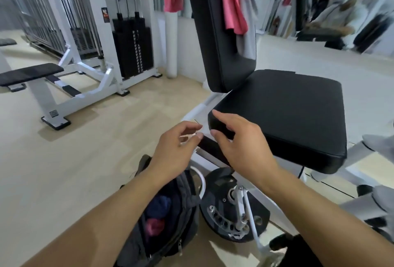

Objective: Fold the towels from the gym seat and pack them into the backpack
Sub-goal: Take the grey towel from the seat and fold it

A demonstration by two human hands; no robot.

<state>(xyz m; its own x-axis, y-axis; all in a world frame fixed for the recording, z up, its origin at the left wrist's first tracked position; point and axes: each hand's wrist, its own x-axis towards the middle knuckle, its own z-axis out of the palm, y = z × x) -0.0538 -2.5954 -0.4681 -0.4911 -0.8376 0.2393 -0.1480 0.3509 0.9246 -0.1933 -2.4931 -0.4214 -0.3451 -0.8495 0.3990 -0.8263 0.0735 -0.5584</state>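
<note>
A pink towel [233,4] and a grey towel [248,38] hang over the upright black backrest [219,32] of the gym seat. The black seat pad [283,115] is bare. A dark backpack [168,219] stands open on the floor below my hands, with a blue and a pink cloth inside. My left hand [174,149] hovers above the backpack, fingers loosely curled and holding nothing. My right hand [241,138] is at the seat pad's front left corner, fingers relaxed, holding nothing.
A round black adjuster plate [226,207] and white frame tubes sit under the seat, beside the backpack. A white cable machine with a black weight stack [132,49] and a bench [29,73] stand at left. A mirror at right reflects the room. Light wooden floor lies at left.
</note>
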